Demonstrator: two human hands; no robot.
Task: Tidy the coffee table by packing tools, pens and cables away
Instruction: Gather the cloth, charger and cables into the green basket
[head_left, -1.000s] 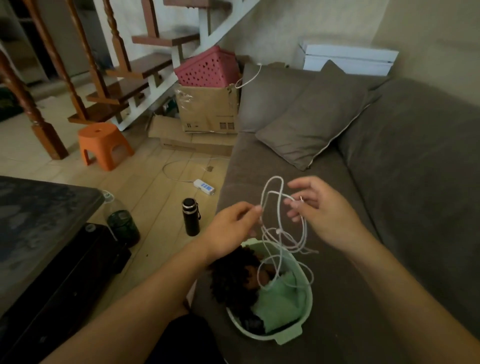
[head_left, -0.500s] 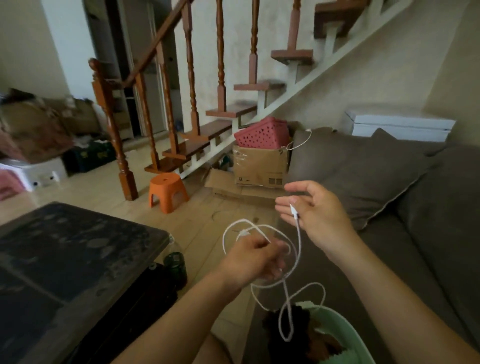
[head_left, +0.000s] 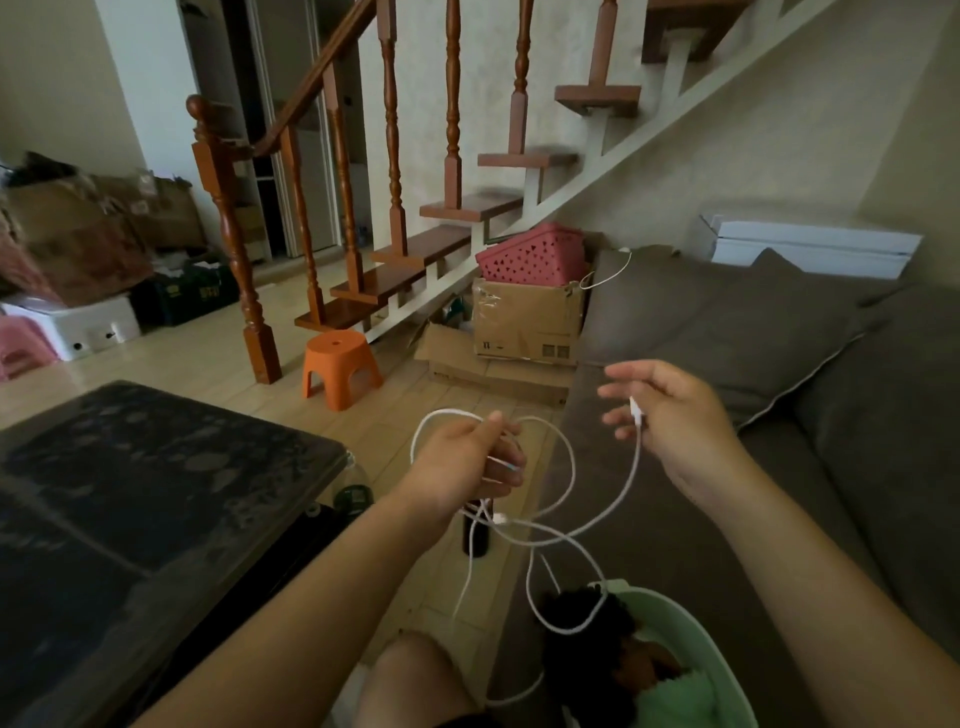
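Coiling the white cable (head_left: 631, 480) looks like the step in hand, and its slack loops hang nearest, over the pale green basin (head_left: 691, 618) that sits on the sofa (head_left: 675, 530) seat with a dark curly bundle (head_left: 587, 623) inside; whether the lowest loop touches that bundle I cannot tell. Above, the left hand (head_left: 462, 462) has its fingers curled round several gathered strands, while the right hand (head_left: 670, 415) pinches the plug end (head_left: 635, 405), its other fingers loosely spread, so the cable spans the gap between them in the air, off the dark table (head_left: 130, 493) to the left. To do this well, the right hand should feed even turns into the left, each loop of like size, and the crossed strands just below the left hand want shaking out first so no knot gets wound in; the hanging tail could snag on the bundle. Farther off are a black bottle (head_left: 475, 540) on the floor, an orange stool (head_left: 340, 364) and a cardboard box (head_left: 524, 322) by the stairs
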